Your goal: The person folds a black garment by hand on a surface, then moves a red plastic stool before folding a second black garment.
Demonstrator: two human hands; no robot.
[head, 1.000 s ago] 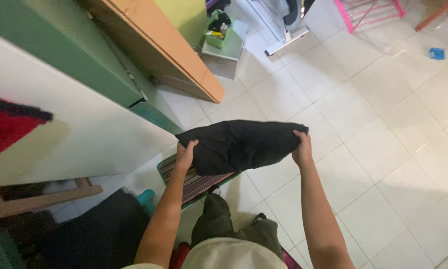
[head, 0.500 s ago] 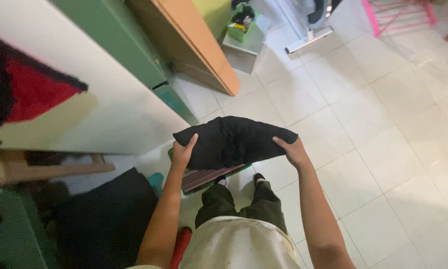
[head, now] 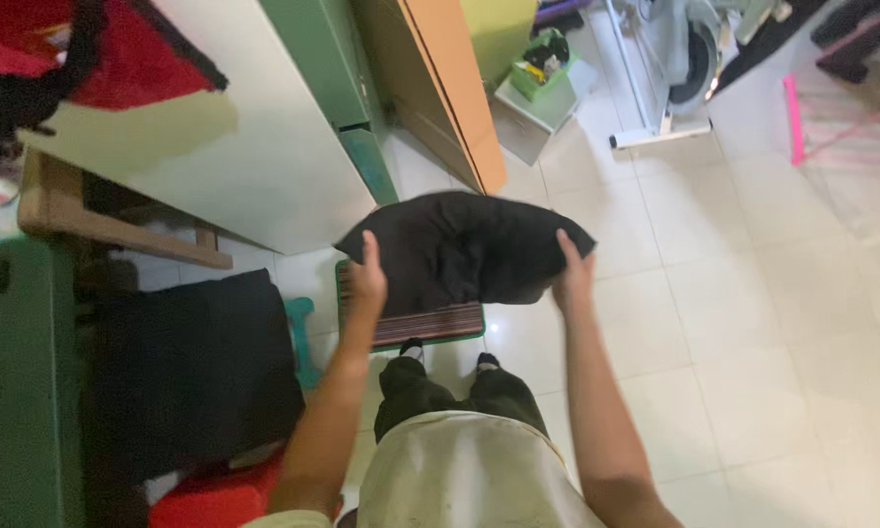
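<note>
A: From your head camera, where is the black folded cloth (head: pixel 464 246)?

B: Between your hands, off the floor. Your left hand (head: pixel 366 284) closes on its left edge, your right hand (head: pixel 572 282) on its right edge.

A: How far along are you?

B: It looks doubled over but slack, so I'd judge the folding half done. Below your hands lies a striped green-edged mat (head: pixel 430 325).

A: Anything unclear?

B: Your fingers behind the cloth are hidden, and the whole picture is blurred.
</note>
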